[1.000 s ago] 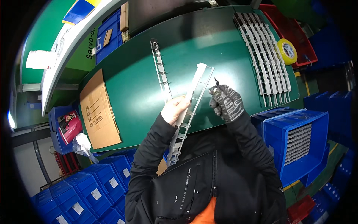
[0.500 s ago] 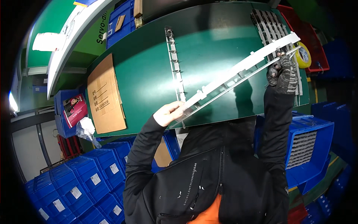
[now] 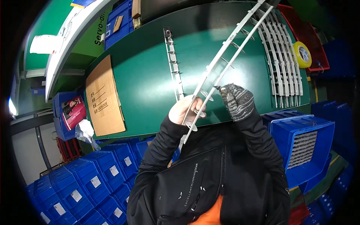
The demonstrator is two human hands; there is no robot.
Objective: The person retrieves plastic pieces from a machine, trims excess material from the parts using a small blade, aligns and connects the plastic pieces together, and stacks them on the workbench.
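My bare left hand point(image 3: 186, 110) is closed around the lower end of a long, pale, ladder-like strip point(image 3: 224, 47) with two rails and several thin crosspieces. The strip slants up and away to the right above the table, its far end reaching the top of the picture. My right hand point(image 3: 239, 102), in a grey knit glove with bare fingertips, is closed beside the strip's right rail. Something small and dark shows at its fingertips, too small to name. A similar strip point(image 3: 174, 65) lies on the green table point(image 3: 140, 75) beyond my left hand.
Several more strips point(image 3: 283, 63) lie side by side at the table's right, next to a yellow tape roll point(image 3: 302, 54) and a red bin point(image 3: 315, 45). Flat cardboard point(image 3: 105, 99) covers the left end. Blue crates point(image 3: 80, 170) stand lower left; another blue crate point(image 3: 275, 129) stands right.
The held strip has swung steeper, its far end moving up and away. My right hand has left that end and come left and nearer, beside the strip's middle.
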